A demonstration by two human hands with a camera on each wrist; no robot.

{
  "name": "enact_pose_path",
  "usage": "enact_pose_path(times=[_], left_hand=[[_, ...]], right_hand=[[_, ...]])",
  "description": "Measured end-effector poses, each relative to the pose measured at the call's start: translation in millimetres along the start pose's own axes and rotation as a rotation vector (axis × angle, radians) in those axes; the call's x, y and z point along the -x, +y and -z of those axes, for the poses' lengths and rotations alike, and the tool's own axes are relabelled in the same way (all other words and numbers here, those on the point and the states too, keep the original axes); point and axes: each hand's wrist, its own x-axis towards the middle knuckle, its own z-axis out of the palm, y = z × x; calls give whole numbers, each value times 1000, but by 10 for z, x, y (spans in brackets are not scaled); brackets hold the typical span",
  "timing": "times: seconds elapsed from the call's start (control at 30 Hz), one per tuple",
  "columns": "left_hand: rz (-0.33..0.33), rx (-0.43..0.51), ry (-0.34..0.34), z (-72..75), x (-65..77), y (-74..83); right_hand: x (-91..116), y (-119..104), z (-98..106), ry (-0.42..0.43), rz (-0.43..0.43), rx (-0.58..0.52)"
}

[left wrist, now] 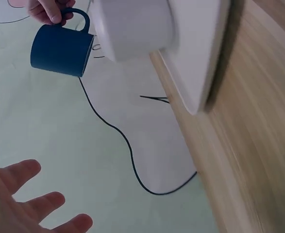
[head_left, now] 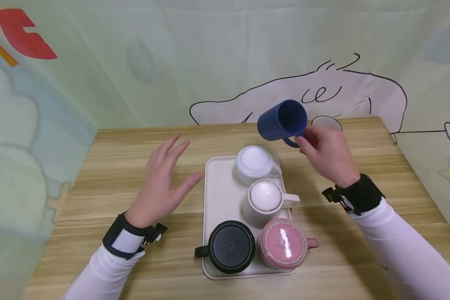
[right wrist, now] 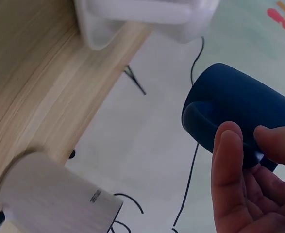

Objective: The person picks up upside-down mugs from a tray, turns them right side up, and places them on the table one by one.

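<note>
Right hand (head_left: 328, 156) is pinching only the blue mug (head_left: 273, 124) handle (head_left: 290, 143), perhaps risking clipping far white mug (head_left: 253, 160) (left hand (head_left: 157, 187): fingers apart).

Lettering, one item: a small dark print (right wrist: 96, 195) (too blurred for reading) is running across the side of a pale cup (right wrist: 50, 194), near one end; nothing legible is showing.

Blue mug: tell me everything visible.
The blue mug is a plain, dark, matte-looking cylinder, blue inside too, with one loop handle in matching colour. The right hand pinches that handle, holding the mug tilted in the air near the tray's far end, mouth toward the head camera. Exact material unclear.
</note>
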Motion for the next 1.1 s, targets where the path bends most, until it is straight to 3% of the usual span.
enact_pose_path(times=[0.3, 0.67, 1.1], left_hand=[[22, -171, -44, 66, 192, -158], [123, -260, -171, 134, 412, -286], [227, -359, -255, 157, 543, -404]], right_hand=[[-51, 144, -103, -55, -29, 129], [-74, 261, -175, -160, -134, 182], [-98, 371, -203, -172, -80, 279]])
